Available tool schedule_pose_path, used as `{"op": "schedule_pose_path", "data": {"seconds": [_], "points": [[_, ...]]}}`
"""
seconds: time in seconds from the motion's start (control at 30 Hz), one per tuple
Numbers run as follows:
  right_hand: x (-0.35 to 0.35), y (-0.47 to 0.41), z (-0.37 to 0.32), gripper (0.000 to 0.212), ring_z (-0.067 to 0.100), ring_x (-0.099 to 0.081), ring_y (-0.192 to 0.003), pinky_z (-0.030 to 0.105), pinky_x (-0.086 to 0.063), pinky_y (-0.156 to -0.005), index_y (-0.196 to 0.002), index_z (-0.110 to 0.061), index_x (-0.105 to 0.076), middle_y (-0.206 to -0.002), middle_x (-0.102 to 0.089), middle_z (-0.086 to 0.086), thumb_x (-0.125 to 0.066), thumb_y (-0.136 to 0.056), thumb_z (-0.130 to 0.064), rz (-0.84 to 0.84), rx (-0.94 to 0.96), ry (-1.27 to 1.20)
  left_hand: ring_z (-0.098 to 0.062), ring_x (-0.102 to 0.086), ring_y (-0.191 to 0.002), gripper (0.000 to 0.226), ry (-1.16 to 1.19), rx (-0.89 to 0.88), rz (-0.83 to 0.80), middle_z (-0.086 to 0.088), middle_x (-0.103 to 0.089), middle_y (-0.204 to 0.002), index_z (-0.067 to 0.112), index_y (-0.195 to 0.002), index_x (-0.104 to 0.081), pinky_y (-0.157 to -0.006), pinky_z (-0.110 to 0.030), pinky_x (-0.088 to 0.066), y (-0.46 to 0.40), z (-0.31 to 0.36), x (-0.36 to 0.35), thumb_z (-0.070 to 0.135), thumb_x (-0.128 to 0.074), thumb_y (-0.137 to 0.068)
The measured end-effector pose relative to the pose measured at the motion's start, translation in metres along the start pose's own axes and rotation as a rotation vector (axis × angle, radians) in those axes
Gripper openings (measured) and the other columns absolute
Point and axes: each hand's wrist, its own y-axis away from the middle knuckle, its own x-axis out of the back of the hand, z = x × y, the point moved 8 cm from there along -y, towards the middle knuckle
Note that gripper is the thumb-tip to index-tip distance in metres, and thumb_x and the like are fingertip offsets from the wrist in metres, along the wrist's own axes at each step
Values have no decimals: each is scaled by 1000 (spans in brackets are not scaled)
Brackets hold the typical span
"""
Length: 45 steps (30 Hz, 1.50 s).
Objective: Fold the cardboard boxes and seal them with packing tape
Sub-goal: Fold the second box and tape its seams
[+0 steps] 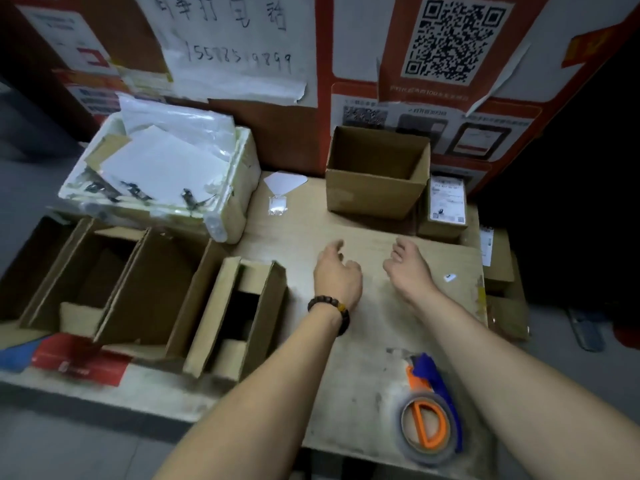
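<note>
Both arms reach out over a worn wooden table (346,368), the left hand (337,275) with a dark bead bracelet (330,311) at the wrist and the right hand (408,266) beside it, each with fingers loosely curled and holding nothing. Ahead of them an open cardboard box (377,174) stands upright near the back wall, a smaller labelled parcel (445,206) touching its right side. To the left, three more open boxes sit in a row, the nearest narrow box (239,317) just beside the left forearm. Behind that row a white foam crate (162,174) holds papers and plastic film. A small clear bag (278,204) lies on bare wood between the crate and the upright box. The tape dispenser (429,414), orange and blue, lies at the table's near right corner under the right forearm. Posters and a QR code (453,39) cover the wall; the right side falls into darkness.
</note>
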Motion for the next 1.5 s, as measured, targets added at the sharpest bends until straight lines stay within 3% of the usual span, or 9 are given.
{"op": "schedule_pose_path", "data": {"seconds": [0.27, 0.43, 0.63, 0.77, 0.93, 1.1, 1.2, 1.37, 1.5], "points": [[-81, 91, 13, 64, 21, -47, -140, 25, -37, -109, -151, -5, -42, -150, -50, 15, -54, -91, 13, -296, 129, 149, -8, -59, -121, 35, -99, 104, -73, 4, -66, -129, 20, -129, -64, -106, -22, -45, 155, -122, 41, 12, -54, -96], [-125, 113, -28, 73, -1, -50, -132, 17, -46, -99, -155, -27, -40, -156, -42, -4, -56, -90, 3, -408, 248, 196, -17, -62, -111, 39, -37, 348, 208, 0, -67, -120, 16, -137, -58, -98, -25, -45, 198, -182, 114, 10, -54, -99], [-156, 134, -57, 76, -7, -51, -128, 55, -39, -110, -150, -26, -44, -155, -46, -4, -49, -87, 16, -504, 288, 146, -20, -54, -132, 76, 101, 292, 241, -8, -47, -154, 19, -163, -15, -111, -33, -42, 190, -168, 144, 10, -56, -100], [-135, 151, -45, 73, 13, -58, -128, 49, -45, -110, -143, -29, -48, -145, -53, -6, -54, -85, 14, -440, 297, 186, -23, -41, -144, 79, 50, 249, 217, -6, -32, -164, 16, -163, -15, -117, -31, -31, 193, -161, 144, 13, -60, -98], [-72, 179, -10, 65, 4, -48, -136, 41, -38, -117, -139, -29, -49, -143, -54, -7, -67, -87, 5, -331, 288, 157, -11, -41, -128, 76, -24, 82, 208, 0, -34, -145, 19, -161, -25, -103, -11, -23, 204, -133, 141, 14, -64, -96], [-12, 211, 30, 59, 17, -67, -111, 23, -56, -87, -136, -24, -52, -133, -59, 10, -75, -88, 2, -148, 190, 6, -8, -45, -110, 68, -99, -110, 136, 1, -37, -118, 27, -153, -42, -98, -4, -24, 191, -103, 134, 28, -72, -92], [5, 224, 55, 60, 25, -72, -104, 36, -61, -87, -142, -23, -54, -124, -68, 13, -76, -90, -5, -41, 131, -103, -8, -48, -113, 65, -93, -154, 45, 1, -38, -119, 32, -150, -45, -103, -10, -32, 183, -93, 128, 37, -73, -91], [12, 239, 69, 46, 13, -76, -89, 21, -58, -71, -134, -14, -54, -106, -76, 4, -67, -94, 3, 94, 45, -327, -17, -27, -150, 67, -162, -221, -104, -2, -26, -162, 44, -153, -40, -120, -29, -23, 177, -86, 119, 48, -70, -93], [15, 242, 72, 42, 16, -75, -92, 24, -61, -76, -133, -9, -57, -114, -73, 12, -66, -94, 5, 147, 32, -383, -21, -23, -149, 77, -273, -275, -115, 4, -30, -162, 58, -149, -36, -118, -36, -21, 183, -79, 127, 67, -64, -78]]}}
